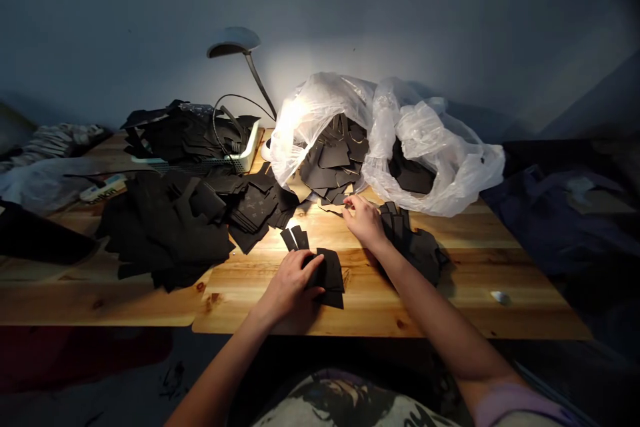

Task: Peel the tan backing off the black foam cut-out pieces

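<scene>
My left hand (293,280) is curled over a small stack of flat black cut pieces (331,273) near the table's front edge, thumb and fingers closed on it. Narrow black strips (296,237) poke out beyond its fingertips. Ahead and to the right, my right hand (366,221) has its fingertips pinched together at a thin black piece (334,211), just before the mouth of a white plastic bag (330,90). A heap of black pieces (335,157) spills from that bag. Beside my right wrist lies another pile of black pieces (417,250).
A second plastic bag (450,167) stands at the right. Large black piles (170,227) cover the left, with a filled pale basket (247,157) behind them. A desk lamp (234,41) lights the wooden table (470,267). A power strip (103,188) lies at far left.
</scene>
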`<state>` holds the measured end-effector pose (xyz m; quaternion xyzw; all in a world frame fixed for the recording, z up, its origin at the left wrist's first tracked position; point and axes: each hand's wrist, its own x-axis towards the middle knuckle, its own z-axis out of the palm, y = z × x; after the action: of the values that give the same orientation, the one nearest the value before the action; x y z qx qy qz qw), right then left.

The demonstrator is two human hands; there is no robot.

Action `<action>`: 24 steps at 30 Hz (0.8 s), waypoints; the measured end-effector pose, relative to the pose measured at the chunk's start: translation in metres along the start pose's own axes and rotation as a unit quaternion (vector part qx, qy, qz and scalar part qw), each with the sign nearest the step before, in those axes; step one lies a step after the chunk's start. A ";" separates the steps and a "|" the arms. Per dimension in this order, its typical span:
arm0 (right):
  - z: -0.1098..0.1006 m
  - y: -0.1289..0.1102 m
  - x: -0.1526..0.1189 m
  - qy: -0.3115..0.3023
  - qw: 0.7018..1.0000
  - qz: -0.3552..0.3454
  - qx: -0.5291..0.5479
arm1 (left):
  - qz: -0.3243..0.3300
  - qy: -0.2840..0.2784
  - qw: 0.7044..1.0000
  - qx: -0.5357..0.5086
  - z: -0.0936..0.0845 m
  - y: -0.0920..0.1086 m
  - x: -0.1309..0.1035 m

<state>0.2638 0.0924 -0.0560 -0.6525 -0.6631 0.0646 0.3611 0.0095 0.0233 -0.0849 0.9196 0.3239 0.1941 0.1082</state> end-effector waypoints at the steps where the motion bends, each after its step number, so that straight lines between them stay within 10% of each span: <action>1: 0.007 -0.001 0.011 -0.008 1.000 0.006 -0.013 | -0.004 -0.005 1.000 0.009 -0.003 -0.002 0.001; 8: 0.039 -0.010 0.059 -0.040 0.997 -0.013 -0.066 | -0.013 0.034 0.999 0.020 -0.029 -0.019 0.000; 14: 0.038 -0.008 0.077 -0.036 0.996 -0.043 -0.064 | 0.042 0.089 0.995 0.026 -0.039 0.021 0.004; 24: -0.023 -0.010 0.025 0.165 0.963 -0.056 0.208 | 0.169 -0.079 0.978 -0.091 0.017 0.082 0.018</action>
<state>0.2718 0.1044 -0.0238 -0.5266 -0.6018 0.0723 0.5961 0.0752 -0.0288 -0.0685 0.9598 0.1350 0.1650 0.1827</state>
